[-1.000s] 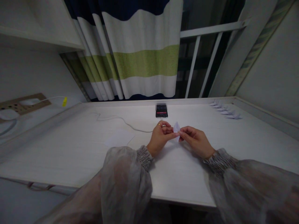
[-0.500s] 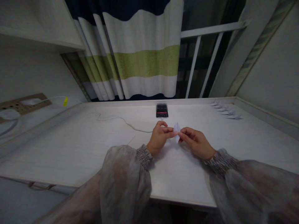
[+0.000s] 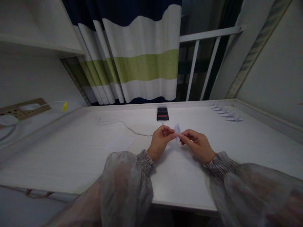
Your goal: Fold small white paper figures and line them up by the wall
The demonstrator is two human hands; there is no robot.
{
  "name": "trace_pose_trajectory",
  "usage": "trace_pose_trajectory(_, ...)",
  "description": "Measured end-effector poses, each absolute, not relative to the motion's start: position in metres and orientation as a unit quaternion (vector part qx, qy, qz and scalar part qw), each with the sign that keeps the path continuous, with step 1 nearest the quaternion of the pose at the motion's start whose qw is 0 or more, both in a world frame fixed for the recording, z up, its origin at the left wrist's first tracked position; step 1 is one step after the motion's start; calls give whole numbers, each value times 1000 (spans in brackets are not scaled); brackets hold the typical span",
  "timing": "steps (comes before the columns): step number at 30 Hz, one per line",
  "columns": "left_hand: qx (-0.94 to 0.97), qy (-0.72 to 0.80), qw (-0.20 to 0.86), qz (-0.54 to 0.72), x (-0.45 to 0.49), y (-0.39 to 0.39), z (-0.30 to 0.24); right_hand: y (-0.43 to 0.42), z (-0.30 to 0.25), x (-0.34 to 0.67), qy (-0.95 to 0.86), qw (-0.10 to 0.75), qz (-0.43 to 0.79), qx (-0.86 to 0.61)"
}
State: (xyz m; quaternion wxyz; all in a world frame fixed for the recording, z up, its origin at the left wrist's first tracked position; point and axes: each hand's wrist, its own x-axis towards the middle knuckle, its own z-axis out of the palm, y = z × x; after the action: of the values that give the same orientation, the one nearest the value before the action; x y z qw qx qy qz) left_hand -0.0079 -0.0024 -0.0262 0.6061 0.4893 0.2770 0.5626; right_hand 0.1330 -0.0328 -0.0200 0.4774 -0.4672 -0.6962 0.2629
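Note:
A small folded piece of white paper (image 3: 177, 129) is pinched between both my hands just above the white desk (image 3: 71, 151). My left hand (image 3: 161, 141), with a ring on one finger, grips its left side with closed fingers. My right hand (image 3: 197, 145) pinches its right side, fingers curled. Both wrists wear sheer grey sleeves with gathered cuffs.
A phone (image 3: 162, 114) lies behind my hands, with a white cable (image 3: 118, 122) running left. A flat white sheet (image 3: 118, 143) lies to the left. Several folded paper shapes (image 3: 224, 113) line the far right corner. A striped curtain (image 3: 142, 63) and a power strip (image 3: 21, 108) border the desk.
The paper has turned slightly between my fingers and both hands sit a little higher and left in the picture; the view has tilted a bit.

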Motion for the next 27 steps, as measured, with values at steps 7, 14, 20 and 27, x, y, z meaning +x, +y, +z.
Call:
trace_pose_trajectory(7, 517, 313, 587, 538, -9, -3, -28, -32, -21, 132, -693, 478, 282, -459)
trace_pose_trajectory(14, 519, 321, 610, 506, -9, -9, -22, -29, -22, 133, -702, 478, 263, -458)
trace_pose_trajectory(20, 506, 328, 635, 482, -10, -9, -22, -27, -25, 135, -712, 477, 229, -461)
trace_pose_trajectory(27, 469, 332, 659, 486, -10, -6, -25, -25, -29, 135, -716, 490, 238, -437)
